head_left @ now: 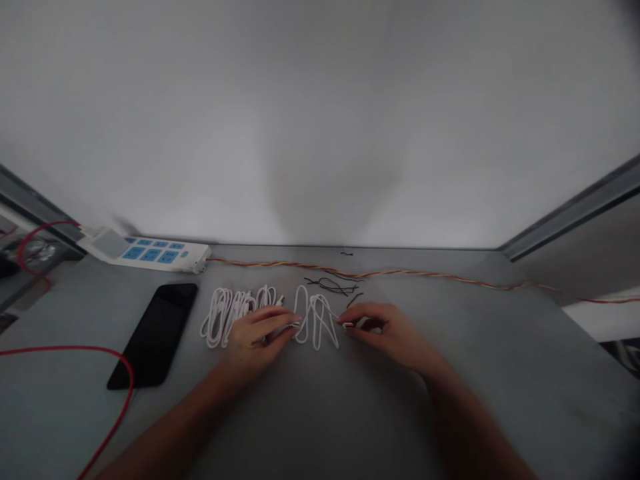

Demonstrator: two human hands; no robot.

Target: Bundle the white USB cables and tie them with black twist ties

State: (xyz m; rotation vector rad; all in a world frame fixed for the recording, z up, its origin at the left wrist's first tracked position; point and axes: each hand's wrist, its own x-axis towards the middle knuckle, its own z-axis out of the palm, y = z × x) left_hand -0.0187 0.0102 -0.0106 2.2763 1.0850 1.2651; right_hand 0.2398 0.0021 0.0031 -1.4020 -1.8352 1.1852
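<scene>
A white charging cable (317, 321) lies in loose loops on the grey table between my two hands. My left hand (265, 332) is closed in a pinch on one end of it, at the left of the loops. The other end sits between the thumb and fingers of my right hand (374, 325), where a small connector shows. Several coiled white cables (220, 317) rest left of my left hand, which partly covers them. Just beyond the loops are some thin black twist ties (333, 287).
A black phone (157, 333) lies at the left, with a red cable (125, 363) curving across its lower edge. Behind it stands a white power strip (165, 255) with blue sockets and a plugged-in charger (106, 243). A twisted red and yellow wire (400, 272) runs along the back.
</scene>
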